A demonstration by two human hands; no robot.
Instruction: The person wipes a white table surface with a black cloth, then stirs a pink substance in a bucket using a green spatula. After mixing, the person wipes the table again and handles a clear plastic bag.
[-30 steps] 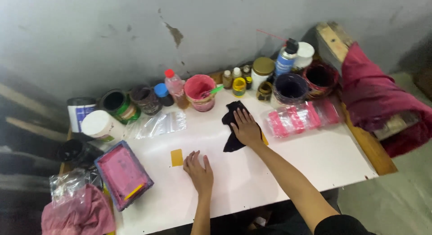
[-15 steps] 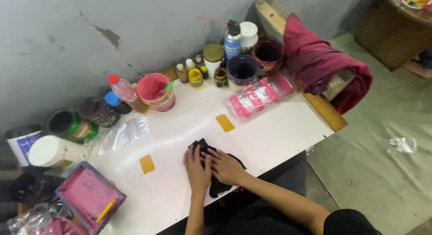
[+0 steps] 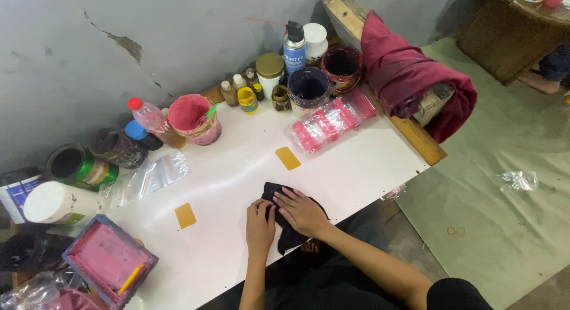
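A small black cloth (image 3: 287, 239) lies near the front edge of the white table (image 3: 237, 167). My left hand (image 3: 260, 225) rests flat on its left part, fingers together. Pressed on top of the cloth, my right hand (image 3: 303, 211) has its fingers spread toward the left hand. Two small yellow rectangular patches lie on the table: one (image 3: 288, 158) just beyond the cloth, the other (image 3: 185, 215) to the left of my left hand.
Along the wall stand paint pots, small bottles, a spray can (image 3: 294, 48), a pink bucket (image 3: 193, 119) and a green tin (image 3: 77, 165). A clear bag of pink pieces (image 3: 329, 120) lies at right. A pink-stained tray (image 3: 107, 265) sits front left. Dark red cloth (image 3: 415, 84) drapes the bench end.
The black cloth was pulled from the table's far middle to the front edge, uncovering a yellow patch. Both hands now rest on it. The camera view shifted right.
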